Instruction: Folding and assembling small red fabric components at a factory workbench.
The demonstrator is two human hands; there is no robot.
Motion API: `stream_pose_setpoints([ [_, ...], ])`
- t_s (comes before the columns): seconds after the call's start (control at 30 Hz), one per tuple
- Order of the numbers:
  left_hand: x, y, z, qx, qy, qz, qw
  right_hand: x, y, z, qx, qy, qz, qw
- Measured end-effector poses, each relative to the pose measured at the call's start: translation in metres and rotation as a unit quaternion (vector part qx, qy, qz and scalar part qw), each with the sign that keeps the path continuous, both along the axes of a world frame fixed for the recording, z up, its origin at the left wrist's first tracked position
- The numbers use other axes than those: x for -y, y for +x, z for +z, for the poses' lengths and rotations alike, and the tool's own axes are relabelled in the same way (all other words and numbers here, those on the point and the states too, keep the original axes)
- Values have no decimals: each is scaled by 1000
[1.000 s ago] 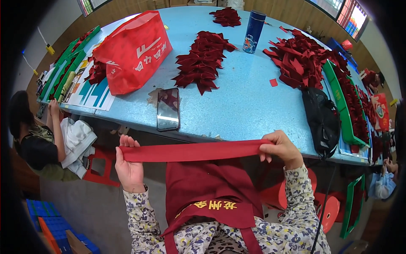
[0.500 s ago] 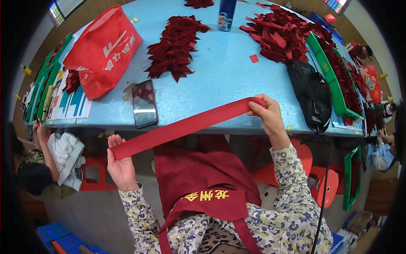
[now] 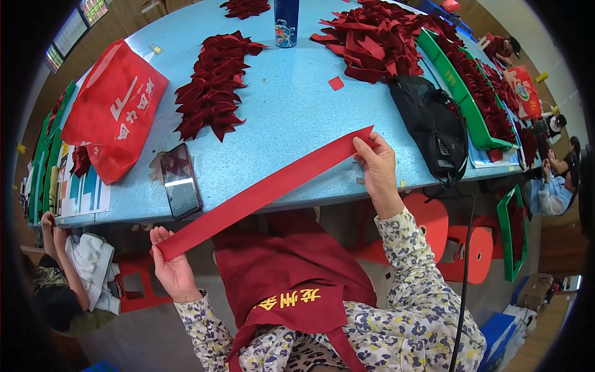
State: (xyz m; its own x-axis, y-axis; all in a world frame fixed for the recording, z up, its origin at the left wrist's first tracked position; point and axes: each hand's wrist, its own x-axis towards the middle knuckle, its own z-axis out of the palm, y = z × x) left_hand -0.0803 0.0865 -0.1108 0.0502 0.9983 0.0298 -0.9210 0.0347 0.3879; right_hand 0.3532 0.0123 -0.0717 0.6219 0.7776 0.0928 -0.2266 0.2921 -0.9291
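Note:
A long red ribbon strip (image 3: 266, 191) stretches diagonally between my hands over the front edge of the light blue table (image 3: 291, 118). My left hand (image 3: 170, 266) pinches its lower end below the table edge, over my dark red apron (image 3: 291, 273). My right hand (image 3: 377, 167) holds the upper end on the tabletop, next to a black mesh bag (image 3: 431, 127). A row of finished dark red bows (image 3: 214, 84) lies farther back on the table.
A black phone (image 3: 181, 189) lies near the table's front edge. A red fabric bag (image 3: 114, 108) sits at the left, a blue can (image 3: 286, 22) at the back, a heap of red ribbon pieces (image 3: 378, 40) and green trays (image 3: 462, 93) at the right. Another person (image 3: 68, 279) crouches lower left.
The strip went from level in front of me to slanted: my right hand rose onto the tabletop with its end, and my left hand dropped lower.

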Motion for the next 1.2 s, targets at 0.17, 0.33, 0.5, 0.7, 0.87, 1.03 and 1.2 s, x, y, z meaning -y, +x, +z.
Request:
stream_pose_setpoints([
  [0.17,10,9,9,-26,2,-4,1000,3,2,2,-21,32,-16,999],
  [0.33,14,-31,7,-45,53,-2,998,-9,-41,-28,-61,38,-20,997],
  [0.5,18,-38,15,-21,3,19,1000,11,-40,-32,7,21,-76,997],
  [0.7,33,-41,23,-55,-14,24,998,36,-39,-36,15,24,-65,997],
  [0.87,43,-44,37,-134,5,39,990,43,-48,-33,24,20,-81,996],
  [1.03,48,-47,41,-170,15,44,984,43,-53,-30,16,28,-68,997],
  [1.2,55,-51,43,-152,7,50,987,47,-55,-28,10,41,-61,997],
])
